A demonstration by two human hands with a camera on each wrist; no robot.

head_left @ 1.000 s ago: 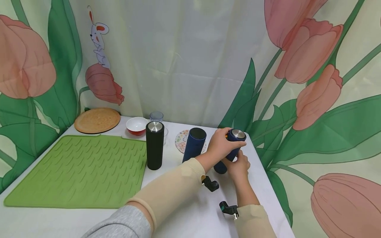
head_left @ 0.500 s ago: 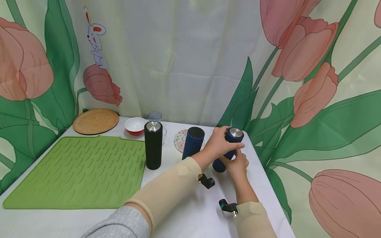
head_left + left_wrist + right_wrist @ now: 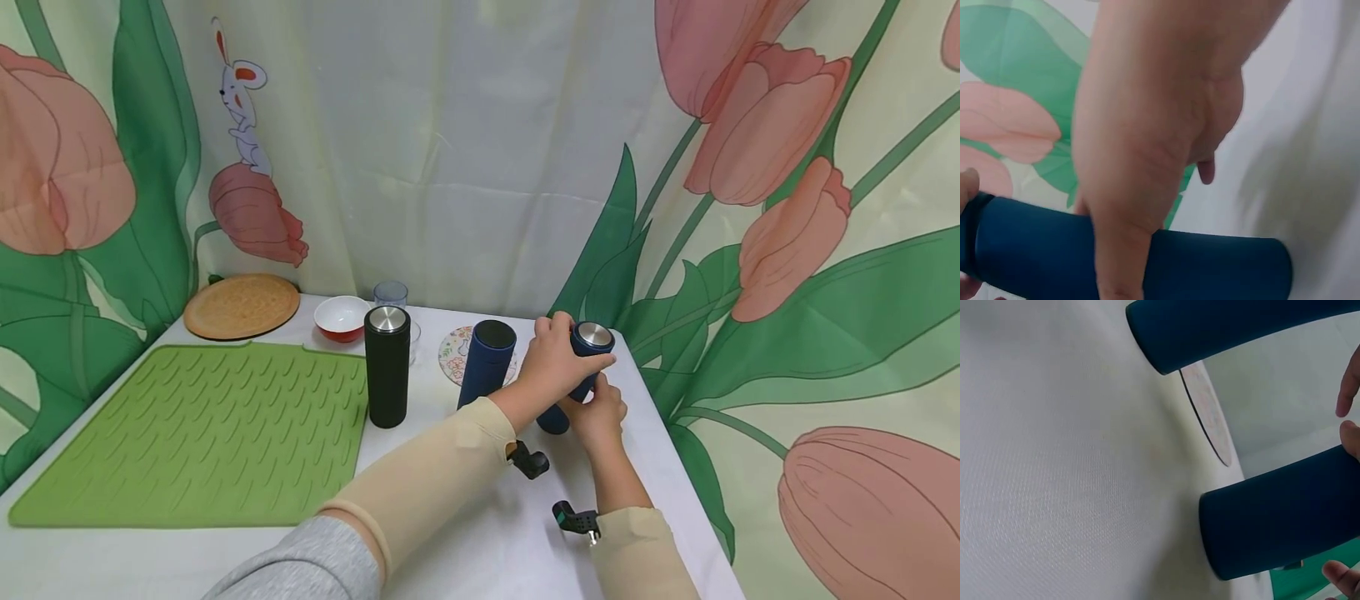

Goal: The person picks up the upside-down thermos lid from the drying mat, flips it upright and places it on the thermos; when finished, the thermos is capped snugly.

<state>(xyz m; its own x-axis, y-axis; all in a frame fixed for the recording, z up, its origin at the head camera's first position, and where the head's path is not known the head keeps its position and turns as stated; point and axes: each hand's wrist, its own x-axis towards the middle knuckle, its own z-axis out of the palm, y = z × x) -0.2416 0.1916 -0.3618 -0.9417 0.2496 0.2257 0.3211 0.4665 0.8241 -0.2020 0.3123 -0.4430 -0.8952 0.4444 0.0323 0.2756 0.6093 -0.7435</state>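
Toward the right of the table, both hands are on a blue thermos bottle (image 3: 553,421) with a steel-topped lid (image 3: 595,334). My left hand (image 3: 551,360) holds it at the top, the thumb lying across the front below the steel disc. Lower down, my right hand (image 3: 600,414) grips the body. The left wrist view has the right hand large, its thumb over the dark blue body (image 3: 1216,265), with left fingertips at the lid end. In the right wrist view the thermos base (image 3: 1254,525) faces left and fingers show at the right edge; much of both hands is outside that view.
A second blue bottle (image 3: 486,367) stands left of the hands, before a patterned round plate (image 3: 454,357). Further left is a black thermos (image 3: 387,375) beside a green mat (image 3: 225,433). Behind are a red-and-white bowl (image 3: 341,317), clear glass (image 3: 390,292) and round wooden board (image 3: 242,305).
The left hand's fingers have shifted leftward around the lid, and its wrist has turned slightly. The right hand stays on the body. The whole view has shifted slightly.
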